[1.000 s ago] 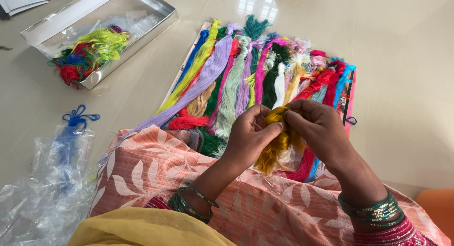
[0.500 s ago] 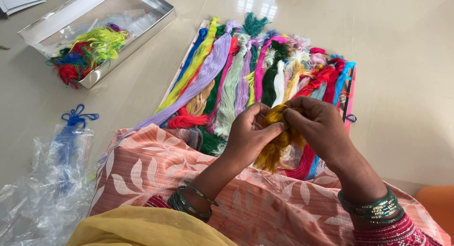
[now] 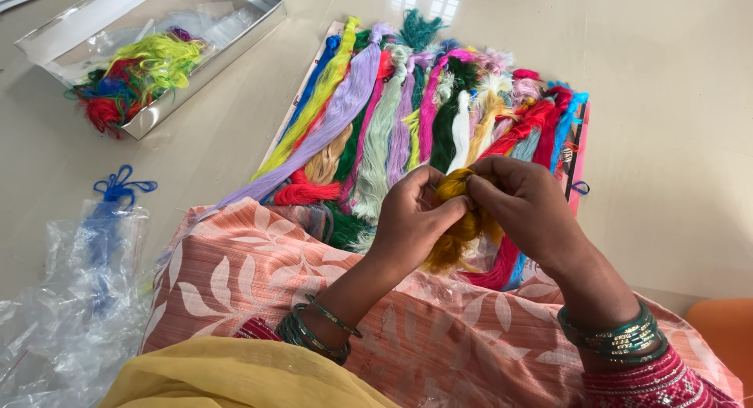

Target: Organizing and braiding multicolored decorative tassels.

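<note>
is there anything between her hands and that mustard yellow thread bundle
Nothing visible. The left hand and right hand both grip the mustard yellow thread skein directly, above the row of coloured skeins.

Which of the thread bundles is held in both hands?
The mustard-yellow bundle, pinched between left hand and right hand; the others lie flat on the board.

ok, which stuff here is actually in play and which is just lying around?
In hand:
- mustard skein, pinched by left hand and right hand
- skein board under the hands, likely the supply

Lying about:
- tray of tangled thread
- plastic bags
- blue thread on the bags
</note>
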